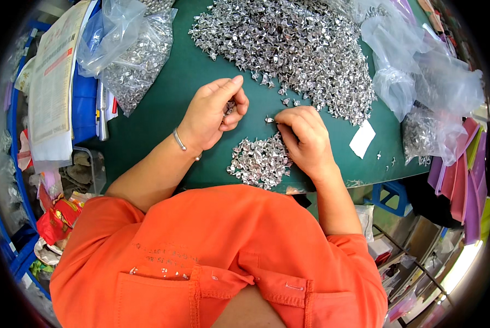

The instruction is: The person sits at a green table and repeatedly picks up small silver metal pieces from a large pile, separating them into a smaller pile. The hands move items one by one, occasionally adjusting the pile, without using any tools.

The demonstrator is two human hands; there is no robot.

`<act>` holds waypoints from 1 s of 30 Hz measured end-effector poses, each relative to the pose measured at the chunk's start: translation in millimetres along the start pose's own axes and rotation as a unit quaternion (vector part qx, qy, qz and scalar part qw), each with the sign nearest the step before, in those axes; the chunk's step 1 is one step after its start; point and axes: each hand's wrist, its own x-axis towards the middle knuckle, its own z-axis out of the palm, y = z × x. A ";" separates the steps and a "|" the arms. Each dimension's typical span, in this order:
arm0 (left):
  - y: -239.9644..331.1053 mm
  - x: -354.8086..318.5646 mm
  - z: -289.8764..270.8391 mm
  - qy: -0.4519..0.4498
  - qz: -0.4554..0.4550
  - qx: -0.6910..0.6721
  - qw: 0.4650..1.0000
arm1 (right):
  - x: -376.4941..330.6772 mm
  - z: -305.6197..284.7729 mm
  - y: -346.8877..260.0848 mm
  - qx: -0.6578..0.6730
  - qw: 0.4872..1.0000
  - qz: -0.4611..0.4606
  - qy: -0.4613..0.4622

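Observation:
My left hand point(205, 113) is raised over the green table, its fingers curled round a few small silvery metal parts point(229, 107) that show in the palm. My right hand point(310, 138) is closed in a pinch, and one small shiny metal part point(269, 119) shows at its fingertips. A small pile of bright metal parts point(258, 164) lies between my forearms near the table's front edge, right beside my right hand. Beyond both hands spreads a much larger heap of similar parts point(305, 49), with a few strays at its near edge.
A clear bag of metal parts point(138, 65) lies at the far left, by a blue bin point(86, 104) with printed paper point(53, 76). Clear plastic bags point(414, 71) and a white paper scrap point(362, 139) lie on the right. A blue stool point(390, 198) stands below the table point(163, 117).

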 end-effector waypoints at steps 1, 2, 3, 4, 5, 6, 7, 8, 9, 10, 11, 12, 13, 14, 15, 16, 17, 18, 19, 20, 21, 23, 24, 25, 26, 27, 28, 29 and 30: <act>0.4 -0.3 0.3 0.002 0.000 -0.001 1.000 | -2.3 -0.1 -0.7 0.004 1.000 0.008 0.001; 0.7 -0.7 0.7 0.004 -0.001 -0.001 1.000 | -2.9 -1.4 0.2 -0.016 1.000 0.001 0.010; 1.1 -1.1 0.8 0.006 -0.001 -0.002 1.000 | -3.7 -3.6 1.8 -0.036 0.999 -0.006 0.018; 0.8 -0.8 1.3 0.007 -0.002 -0.001 1.000 | -5.0 -6.5 3.5 -0.058 0.998 -0.013 0.027; 0.5 -0.7 1.4 0.007 -0.003 0.001 1.000 | -8.1 -6.9 5.5 -0.062 0.998 -0.014 0.026; 0.3 -0.5 1.5 0.008 -0.003 0.002 1.000 | -10.5 -8.1 5.1 -0.050 0.998 -0.013 0.017; 0.3 -0.7 1.0 0.007 -0.003 0.001 1.000 | -13.0 -8.9 3.9 -0.038 0.999 -0.014 0.009; 0.4 -0.9 0.5 0.007 -0.003 0.000 1.000 | -15.3 -9.2 2.7 -0.025 1.000 -0.014 0.001; 0.5 -0.9 0.3 0.006 -0.003 0.000 1.000 | -17.3 -8.6 2.1 -0.008 1.000 0.006 0.008; 0.5 -1.0 0.5 0.007 -0.003 -0.001 1.000 | -19.3 -9.2 2.9 -0.010 0.999 0.026 0.025; 0.4 -1.0 1.2 0.008 -0.002 -0.001 1.000 | -21.6 -11.4 4.8 -0.013 0.998 0.047 0.042; 0.3 -1.1 1.5 0.008 -0.001 -0.001 1.000 | -23.1 -13.5 6.7 -0.015 0.996 0.067 0.059; 0.3 -0.9 1.7 0.008 -0.001 0.001 1.000 | -24.3 -15.2 7.7 -0.035 0.993 0.082 0.077; 0.4 -0.9 1.8 0.007 -0.001 0.002 1.000 | -24.3 -15.6 7.7 -0.053 0.993 0.068 0.075; 0.5 -0.8 1.8 0.006 -0.001 0.004 1.000 | -23.7 -16.0 7.7 -0.071 0.993 0.053 0.073; 0.4 -0.6 1.5 0.006 -0.001 0.005 1.000 | -23.3 -16.4 7.2 -0.090 0.993 0.039 0.072; 0.3 -0.5 1.1 0.005 -0.002 0.007 1.000 | -23.0 -15.7 3.4 -0.046 0.997 0.041 0.046; 0.2 -0.5 0.7 0.005 -0.002 0.008 1.000 | -23.9 -14.4 2.9 0.020 0.998 0.050 0.038; 0.4 -0.7 0.6 0.007 -0.003 0.007 1.000 | -25.6 -15.6 3.1 0.025 0.994 0.083 0.069; 0.9 -1.0 0.6 0.008 -0.004 0.005 1.000 | -27.7 -17.4 4.1 0.030 0.988 0.116 0.100; 1.0 -1.0 0.6 0.010 -0.005 0.003 1.000 | -31.5 -21.0 9.6 0.054 0.974 0.181 0.123; 0.2 -0.1 -0.2 0.005 -0.004 0.001 1.000 | -35.5 -24.2 18.0 0.093 0.953 0.231 0.174; -0.4 0.1 -0.6 0.002 -0.004 0.001 1.000 | -35.7 -26.1 18.0 0.106 0.945 0.248 0.184; -0.5 0.2 -1.2 0.003 -0.005 0.000 1.000 | -36.4 -25.2 18.7 0.087 0.954 0.228 0.173; -0.7 0.0 -1.8 0.003 -0.005 0.000 1.000 | -36.6 -23.2 17.8 0.054 0.968 0.196 0.146; -1.0 0.1 -2.1 0.004 -0.006 0.000 1.000 | -33.6 -21.0 11.8 0.047 0.974 0.184 0.125; -1.1 0.4 -2.1 0.003 -0.006 0.000 1.000 | -29.7 -17.3 3.6 0.039 0.979 0.172 0.105; -1.1 0.8 -2.1 0.001 -0.005 -0.001 1.000 | -29.2 -12.2 -0.7 0.044 0.979 0.173 0.094; -1.0 1.1 -1.9 0.000 -0.005 -0.001 1.000 | -31.0 -8.8 0.7 0.021 0.984 0.157 0.081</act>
